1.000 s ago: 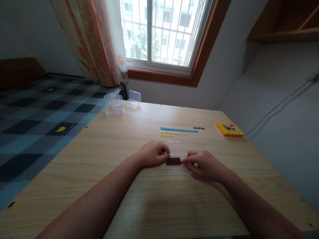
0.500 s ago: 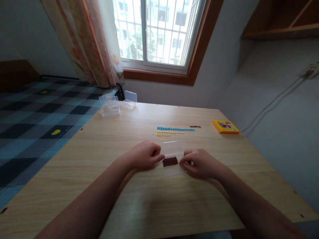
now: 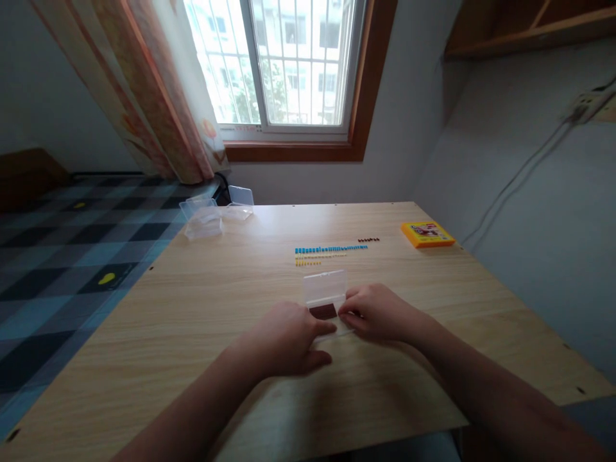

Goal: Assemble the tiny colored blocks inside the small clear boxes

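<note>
A small clear plastic box point(image 3: 325, 287) stands on the table in front of me with its lid raised. Inside it lies a dark brown block of thin strips point(image 3: 323, 312). My left hand point(image 3: 293, 340) is at the near left of the box, index finger stretched over its front part and thumb apart, holding nothing. At the box's right side is my right hand point(image 3: 373, 311). Its thumb and fingertips are pinched together beside the right end of the brown block; whatever lies between them is too small to make out.
Beyond the box run rows of small blue pieces point(image 3: 327, 249) and yellow pieces point(image 3: 307, 263), with several dark pieces point(image 3: 368, 240) to their right. A yellow-orange box point(image 3: 427, 234) lies at the table's right. More clear open boxes point(image 3: 205, 221) stand at the far left corner.
My left hand has moved toward me and right, from the box's left side to its front, with its index finger now stretched out. My right hand stays pinched at the right side. The view has shifted.
</note>
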